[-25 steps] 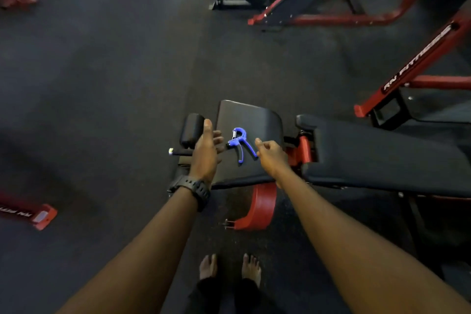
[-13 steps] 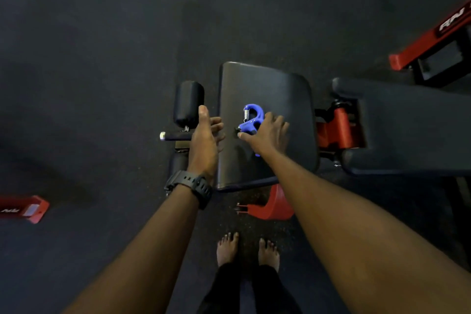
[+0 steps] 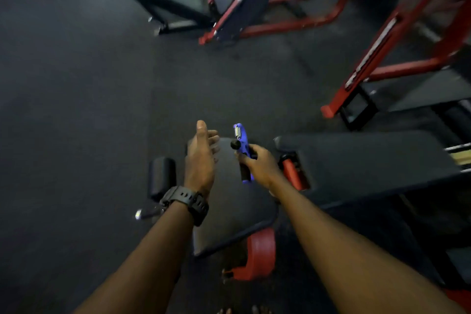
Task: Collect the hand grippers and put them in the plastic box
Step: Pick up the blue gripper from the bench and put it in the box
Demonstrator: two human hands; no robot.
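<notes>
The right hand is wrapped around the lower handles of the blue hand gripper, spring end pointing up and clear of the bench seat beneath it, a grip that looks made for carrying. Just left of it the left hand hangs spread and empty, palm turned inward, perhaps ready to take it. No plastic box is in sight, only red-framed machines beyond the hands.
</notes>
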